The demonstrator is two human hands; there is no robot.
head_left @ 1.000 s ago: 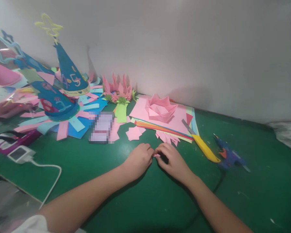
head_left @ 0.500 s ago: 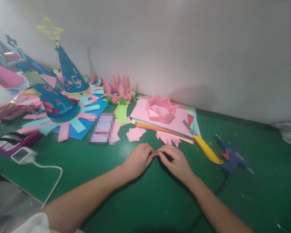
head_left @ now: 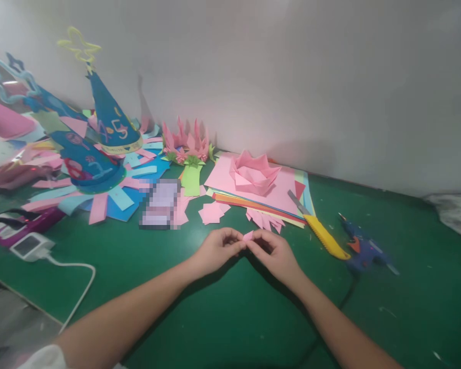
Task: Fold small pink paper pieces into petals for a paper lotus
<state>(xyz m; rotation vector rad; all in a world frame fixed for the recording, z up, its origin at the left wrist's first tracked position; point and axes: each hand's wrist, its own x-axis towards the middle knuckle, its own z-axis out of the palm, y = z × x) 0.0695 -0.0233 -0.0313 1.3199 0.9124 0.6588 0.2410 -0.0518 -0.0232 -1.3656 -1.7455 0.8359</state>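
Between the fingertips of both hands is a small piece of pink paper (head_left: 248,236), held just above the green table. My left hand (head_left: 217,253) pinches its left side, thumb below and forefinger above. On its right side, my right hand (head_left: 273,252) grips it the same way. Just beyond the hands lie a fan of narrow pink paper pieces (head_left: 266,219) and some pink paper squares (head_left: 213,211). Behind these, a folded pink paper flower (head_left: 254,173) rests on a stack of coloured paper (head_left: 217,179).
A yellow utility knife (head_left: 328,237) with its blade out and a blue glue gun (head_left: 371,253) lie to the right. Leftward are a blurred phone-like object (head_left: 161,204), a power strip (head_left: 30,225) with a white cable, blue cone hats (head_left: 113,110) and a pink paper crown (head_left: 186,143).
The pink paper has turned up and more of it shows between the fingertips. My left hand has shifted slightly and its fingers have opened out a little. The view has moved slightly.
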